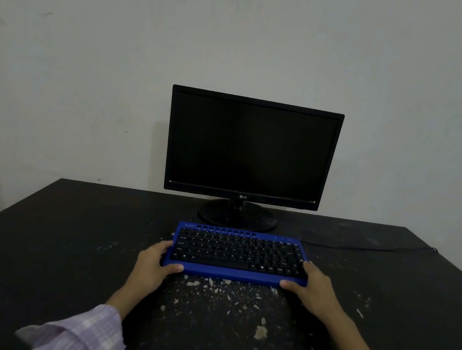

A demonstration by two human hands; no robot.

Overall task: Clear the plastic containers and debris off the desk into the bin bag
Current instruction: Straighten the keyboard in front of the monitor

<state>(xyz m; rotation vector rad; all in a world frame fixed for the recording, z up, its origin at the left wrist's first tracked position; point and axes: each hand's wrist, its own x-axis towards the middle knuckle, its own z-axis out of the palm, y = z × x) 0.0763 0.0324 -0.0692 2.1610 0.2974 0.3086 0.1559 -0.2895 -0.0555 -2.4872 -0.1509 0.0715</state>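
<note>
step: blue keyboard (237,253) gripped at both ends by left hand (155,264) and right hand (310,288) | next: pale debris (235,298) toward near edge of surface (66,225) to be gathered; bin bag unseen

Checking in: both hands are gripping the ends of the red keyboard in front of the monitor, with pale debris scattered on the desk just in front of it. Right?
Not quite: the keyboard is blue, not red, as the head view shows. The rest holds: the left hand and right hand grip its ends before the monitor, with debris on the desk.
</note>
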